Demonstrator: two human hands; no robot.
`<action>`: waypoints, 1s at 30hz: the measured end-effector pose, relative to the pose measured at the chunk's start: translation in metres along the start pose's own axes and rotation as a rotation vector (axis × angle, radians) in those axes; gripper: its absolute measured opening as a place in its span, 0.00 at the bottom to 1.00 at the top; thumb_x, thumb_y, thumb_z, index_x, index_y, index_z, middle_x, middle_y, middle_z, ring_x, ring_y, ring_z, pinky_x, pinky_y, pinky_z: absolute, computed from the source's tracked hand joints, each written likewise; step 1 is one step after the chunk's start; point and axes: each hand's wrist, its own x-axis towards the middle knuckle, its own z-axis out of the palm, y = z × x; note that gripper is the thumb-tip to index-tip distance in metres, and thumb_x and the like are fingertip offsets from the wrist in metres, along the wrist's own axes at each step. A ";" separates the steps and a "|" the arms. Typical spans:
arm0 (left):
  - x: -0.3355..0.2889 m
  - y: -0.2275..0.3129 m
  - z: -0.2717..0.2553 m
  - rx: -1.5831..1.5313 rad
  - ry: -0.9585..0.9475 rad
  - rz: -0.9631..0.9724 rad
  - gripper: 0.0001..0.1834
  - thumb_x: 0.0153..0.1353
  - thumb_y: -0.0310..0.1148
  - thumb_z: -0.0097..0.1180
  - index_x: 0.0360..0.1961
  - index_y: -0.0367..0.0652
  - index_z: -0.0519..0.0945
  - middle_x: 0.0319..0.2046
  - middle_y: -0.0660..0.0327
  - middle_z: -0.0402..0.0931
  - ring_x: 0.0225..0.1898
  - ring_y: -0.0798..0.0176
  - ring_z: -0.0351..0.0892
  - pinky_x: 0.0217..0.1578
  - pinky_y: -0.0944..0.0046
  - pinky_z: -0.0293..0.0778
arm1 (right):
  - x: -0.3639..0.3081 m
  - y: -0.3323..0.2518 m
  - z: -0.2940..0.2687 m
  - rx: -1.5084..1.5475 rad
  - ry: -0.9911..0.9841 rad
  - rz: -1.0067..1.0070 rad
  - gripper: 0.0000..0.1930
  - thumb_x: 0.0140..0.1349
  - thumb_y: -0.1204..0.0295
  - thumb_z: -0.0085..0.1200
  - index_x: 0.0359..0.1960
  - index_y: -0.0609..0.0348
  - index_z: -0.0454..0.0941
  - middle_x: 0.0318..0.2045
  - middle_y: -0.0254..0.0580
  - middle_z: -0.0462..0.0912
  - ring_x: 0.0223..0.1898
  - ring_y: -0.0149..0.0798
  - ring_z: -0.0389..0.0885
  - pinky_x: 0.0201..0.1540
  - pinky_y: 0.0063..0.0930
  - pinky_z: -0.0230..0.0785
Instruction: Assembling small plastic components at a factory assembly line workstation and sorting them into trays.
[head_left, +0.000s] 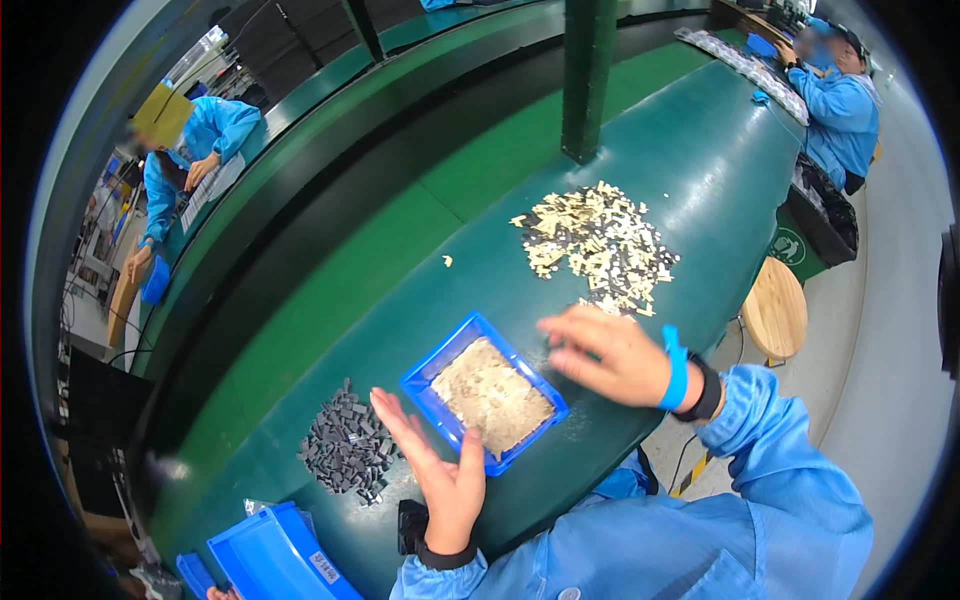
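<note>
A blue plastic bin [443,356] stands on the green table between my hands, with a layer of pale beige, grainy-looking material [490,395] in it. My left hand [448,485] is open at the bin's near left side, thumb raised against or just over the rim; I cannot tell whether it touches. Just beyond its fingers lies a pile of small dark grey flat pieces [347,445]. Over the right side of the bin, my right hand [612,352] is open, fingers stretched leftward and slightly blurred. Past it spreads a pile of mixed cream and black small pieces [600,245].
Another blue bin [285,555] sits at the lower left, with part of someone's hand beside it. A green post [588,85] rises from the table. Co-workers in blue sit at far left [205,135] and far right [840,110]. A round wooden stool [775,310] stands at right.
</note>
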 end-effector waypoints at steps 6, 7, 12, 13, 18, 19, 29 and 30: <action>0.001 -0.009 0.027 -0.451 0.138 -0.196 0.45 0.43 0.12 0.38 0.66 0.42 0.42 0.65 0.53 0.46 0.64 0.57 0.51 0.62 0.62 0.47 | 0.026 0.036 -0.051 -0.790 -0.168 -0.166 0.23 0.55 0.62 0.52 0.49 0.63 0.70 0.56 0.48 0.65 0.60 0.48 0.59 0.54 0.49 0.57; 0.004 -0.006 0.031 -0.457 0.182 -0.185 0.44 0.43 0.12 0.36 0.66 0.40 0.43 0.64 0.52 0.47 0.63 0.58 0.51 0.63 0.62 0.45 | 0.029 0.044 -0.041 -0.828 -0.226 -0.202 0.26 0.55 0.59 0.51 0.51 0.63 0.69 0.59 0.48 0.62 0.63 0.48 0.54 0.56 0.52 0.54; 0.031 -0.010 0.037 -0.520 0.250 -0.212 0.43 0.41 0.09 0.34 0.64 0.37 0.49 0.63 0.52 0.52 0.61 0.58 0.57 0.60 0.63 0.53 | 0.067 0.083 0.022 -0.823 -0.241 -0.272 0.33 0.57 0.48 0.43 0.56 0.64 0.65 0.61 0.50 0.57 0.66 0.47 0.48 0.61 0.57 0.44; 0.036 -0.010 0.038 -0.523 0.245 -0.212 0.43 0.41 0.09 0.34 0.64 0.37 0.49 0.63 0.52 0.52 0.61 0.58 0.57 0.60 0.63 0.53 | 0.074 0.090 0.027 -0.834 -0.238 -0.246 0.35 0.58 0.45 0.40 0.57 0.64 0.63 0.62 0.50 0.56 0.66 0.46 0.48 0.61 0.58 0.43; 0.050 -0.012 0.037 -0.453 0.202 -0.218 0.42 0.40 0.10 0.33 0.64 0.37 0.53 0.61 0.53 0.57 0.59 0.59 0.61 0.57 0.66 0.58 | 0.080 0.113 0.009 -0.879 -0.266 -0.050 0.41 0.58 0.39 0.31 0.61 0.63 0.56 0.63 0.49 0.54 0.66 0.46 0.47 0.62 0.58 0.37; 0.052 -0.013 0.038 -0.457 0.196 -0.213 0.42 0.40 0.10 0.33 0.64 0.37 0.53 0.61 0.53 0.57 0.59 0.59 0.61 0.57 0.66 0.58 | 0.073 0.116 0.002 -0.874 -0.238 -0.044 0.41 0.58 0.39 0.33 0.60 0.64 0.57 0.63 0.50 0.55 0.65 0.47 0.49 0.62 0.58 0.40; 0.072 -0.014 0.064 -0.554 0.162 -0.189 0.40 0.41 0.12 0.36 0.63 0.37 0.55 0.59 0.54 0.60 0.56 0.60 0.65 0.55 0.67 0.60 | -0.001 0.080 -0.035 -0.696 -0.392 -0.346 0.39 0.56 0.41 0.38 0.60 0.63 0.59 0.63 0.50 0.55 0.66 0.46 0.48 0.62 0.58 0.40; 0.073 -0.014 0.064 -0.585 0.162 -0.196 0.40 0.42 0.12 0.36 0.63 0.37 0.55 0.59 0.53 0.60 0.56 0.60 0.65 0.56 0.66 0.60 | -0.005 0.076 -0.029 -0.697 -0.394 -0.336 0.39 0.56 0.41 0.38 0.60 0.63 0.59 0.63 0.50 0.55 0.66 0.46 0.48 0.62 0.58 0.40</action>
